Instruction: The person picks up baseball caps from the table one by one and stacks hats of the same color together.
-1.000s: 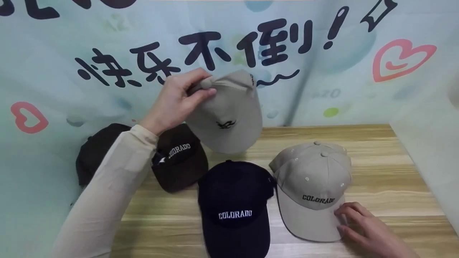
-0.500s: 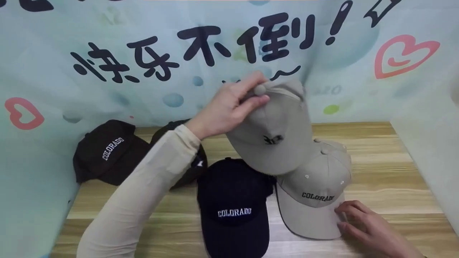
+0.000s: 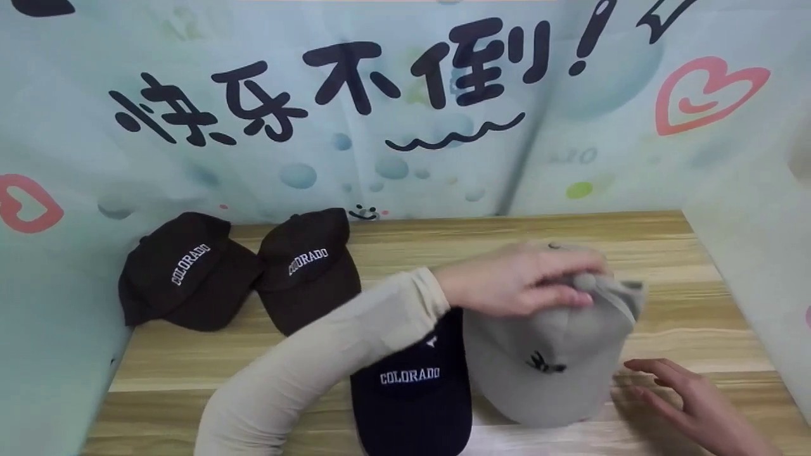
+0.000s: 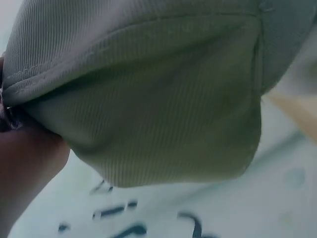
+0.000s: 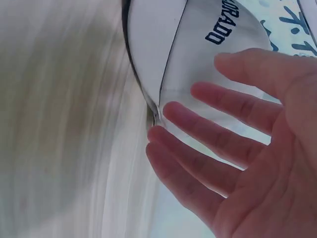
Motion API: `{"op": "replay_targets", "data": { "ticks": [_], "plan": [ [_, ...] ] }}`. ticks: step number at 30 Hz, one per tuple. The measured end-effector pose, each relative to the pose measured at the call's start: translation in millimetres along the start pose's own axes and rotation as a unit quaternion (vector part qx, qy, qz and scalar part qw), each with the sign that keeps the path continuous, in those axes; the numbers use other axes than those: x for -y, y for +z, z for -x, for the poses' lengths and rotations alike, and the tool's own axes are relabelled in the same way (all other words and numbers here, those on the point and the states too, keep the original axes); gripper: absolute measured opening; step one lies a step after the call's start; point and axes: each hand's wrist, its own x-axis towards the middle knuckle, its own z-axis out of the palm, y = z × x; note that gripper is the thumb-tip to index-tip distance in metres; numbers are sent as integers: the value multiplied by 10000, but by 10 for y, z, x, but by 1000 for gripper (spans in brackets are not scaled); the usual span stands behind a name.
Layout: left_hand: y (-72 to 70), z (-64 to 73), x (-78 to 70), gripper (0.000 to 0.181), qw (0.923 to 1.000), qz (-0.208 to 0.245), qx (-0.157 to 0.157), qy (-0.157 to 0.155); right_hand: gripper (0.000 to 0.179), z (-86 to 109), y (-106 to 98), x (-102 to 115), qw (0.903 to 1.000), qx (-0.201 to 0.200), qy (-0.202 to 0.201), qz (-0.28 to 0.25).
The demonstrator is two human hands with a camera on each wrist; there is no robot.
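My left hand pinches a beige baseball cap by its crown near the top button. This cap, with a small dark logo on the front, overlaps the beige caps on the table in the head view and hides most of them. Its fabric fills much of the left wrist view. My right hand lies to the right of the caps with fingers spread and relaxed, holding nothing. In the right wrist view, its fingertips are right by a beige cap lettered in dark capitals.
A navy COLORADO cap lies left of the beige ones, partly under my left sleeve. Two dark brown caps sit side by side at the back left of the wooden table. A printed cloth hangs behind.
My left hand has carried the beige cap right and down, from above the brown caps to over the beige caps. The right hand has drawn slightly away from the brim.
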Motion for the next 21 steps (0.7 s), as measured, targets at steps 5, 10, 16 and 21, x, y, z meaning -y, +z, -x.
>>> {"op": "replay_targets", "data": {
  "ticks": [5, 10, 16, 21],
  "plan": [
    [266, -183, 50, 27, 9963, 284, 755, -295, 36, 95, -71, -37, 9995, -51, 240, 199],
    [490, -373, 185, 32, 9882, 1111, 966, -427, 42, 145, -133, -28, 9976, -315, 254, 566],
    [671, -548, 411, 38, 9764, 1676, 1161, -717, 44, 157, -151, 46, 9973, -473, -7, 556],
    [673, -581, 548, 30, 9879, 587, 1058, -966, 43, 96, -74, 127, 9978, -366, -300, 454]
  ]
}}
